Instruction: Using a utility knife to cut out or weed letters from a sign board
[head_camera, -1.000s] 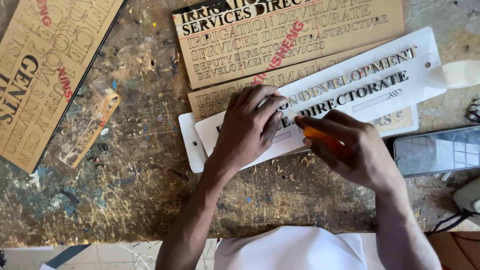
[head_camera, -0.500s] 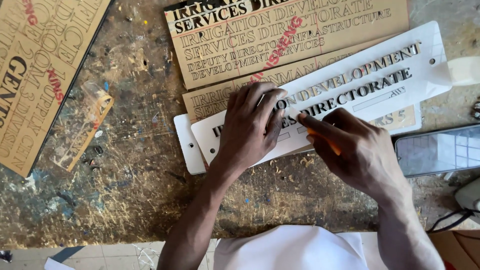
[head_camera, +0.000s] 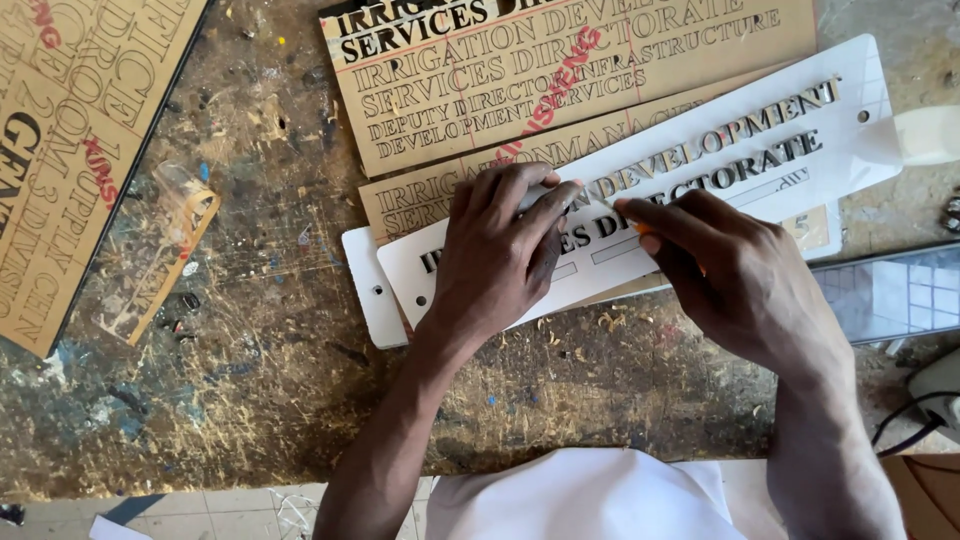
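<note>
A long white sign plate (head_camera: 700, 190) with dark raised letters lies slanted across the worn workbench (head_camera: 250, 400). My left hand (head_camera: 495, 255) presses flat on the plate's left half, fingers spread over the letters. My right hand (head_camera: 735, 270) pinches a thin orange-handled tool (head_camera: 640, 228), its tip meeting the plate beside my left fingertips. A second white plate (head_camera: 370, 300) sticks out beneath the first at its left end.
Tan lettered boards (head_camera: 560, 70) lie behind the plate, another tan board (head_camera: 70, 150) at the far left. A clear scrap (head_camera: 155, 255) lies on the bench. A gridded mat (head_camera: 890, 295) and a cable (head_camera: 900, 430) sit at the right. Shavings dot the bench.
My right hand has shifted slightly up and left along the plate, bringing the tool tip closer to my left fingertips. My left hand stays pressed on the plate.
</note>
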